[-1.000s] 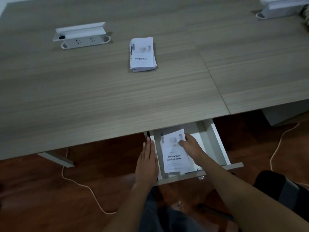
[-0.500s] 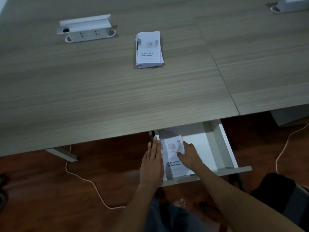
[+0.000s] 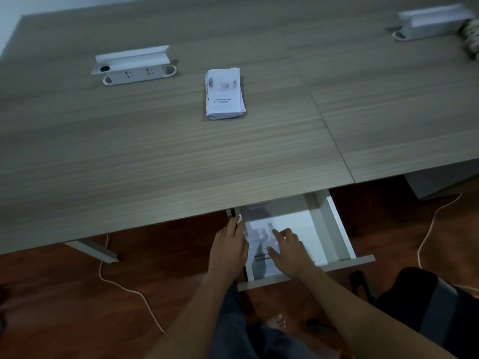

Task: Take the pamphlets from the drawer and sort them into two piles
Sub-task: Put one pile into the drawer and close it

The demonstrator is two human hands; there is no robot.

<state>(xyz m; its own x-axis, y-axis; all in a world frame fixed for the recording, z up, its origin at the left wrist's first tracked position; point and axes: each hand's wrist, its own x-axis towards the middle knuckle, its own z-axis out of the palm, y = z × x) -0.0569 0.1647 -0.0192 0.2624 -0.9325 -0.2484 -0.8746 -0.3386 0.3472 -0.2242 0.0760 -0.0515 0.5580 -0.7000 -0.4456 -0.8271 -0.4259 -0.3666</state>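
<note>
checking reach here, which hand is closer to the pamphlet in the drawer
Right. The right hand lies flat on the pamphlet; the left hand rests beside it at the drawer left edge.

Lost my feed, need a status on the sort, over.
Left hand flat on drawer edge, right hand on pamphlets inside. One pile on table. Nothing blocking.

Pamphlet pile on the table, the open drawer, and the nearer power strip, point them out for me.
pamphlet pile (image 3: 224,95): head view, on the top sheet's cover.
drawer (image 3: 337,229): head view, on its right side wall.
power strip (image 3: 137,73): head view, on its socket face.
</note>
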